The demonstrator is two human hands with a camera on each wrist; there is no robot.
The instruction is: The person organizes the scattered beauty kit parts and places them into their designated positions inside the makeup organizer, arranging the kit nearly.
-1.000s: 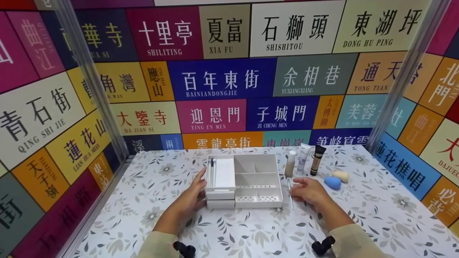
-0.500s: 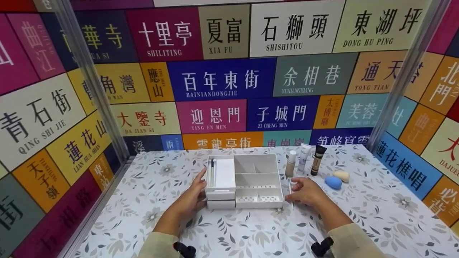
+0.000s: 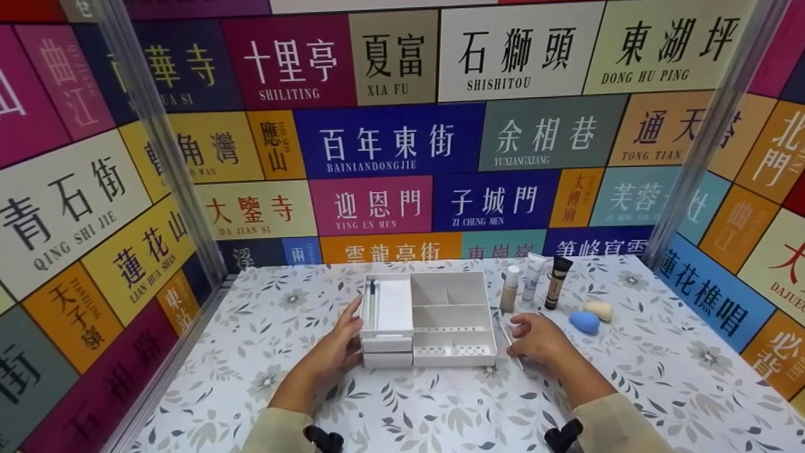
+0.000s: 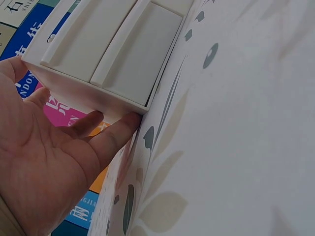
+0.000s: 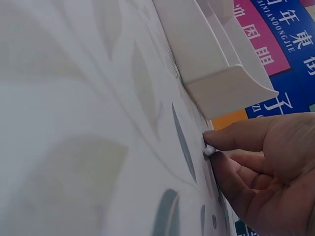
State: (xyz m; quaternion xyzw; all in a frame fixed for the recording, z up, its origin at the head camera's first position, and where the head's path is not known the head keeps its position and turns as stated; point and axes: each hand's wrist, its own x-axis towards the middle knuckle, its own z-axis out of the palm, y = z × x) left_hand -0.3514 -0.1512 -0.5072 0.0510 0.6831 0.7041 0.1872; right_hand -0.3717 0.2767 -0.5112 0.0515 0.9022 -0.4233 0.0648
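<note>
A white makeup organizer (image 3: 454, 360) with compartments and two small drawers stands on the table. My left hand (image 3: 343, 336) rests against its left side, fingers extended along the wall; in the left wrist view the fingertips (image 4: 129, 121) touch that wall beside the drawer fronts (image 4: 140, 54). Right of the organizer, my right hand (image 3: 542, 340) pinches a thin white stick (image 3: 503, 326) between thumb and finger, close to the tabletop. In the right wrist view only the stick's rounded white end (image 5: 209, 150) shows. Slender sticks (image 3: 371, 305), one dark-topped, lie in the organizer's left section.
Behind my right hand stand a beige bottle with a white cap (image 3: 509, 289), a white tube (image 3: 532, 280) and a black-and-gold tube (image 3: 557, 283). A blue makeup sponge (image 3: 584, 321) and a cream one (image 3: 599, 310) lie to the right. Sign-patterned walls (image 3: 390, 138) enclose the table.
The thin stick has turned: its far end now points left toward the organizer and its near end right. My right fingers have shifted along it. The left hand and organizer have stayed put.
</note>
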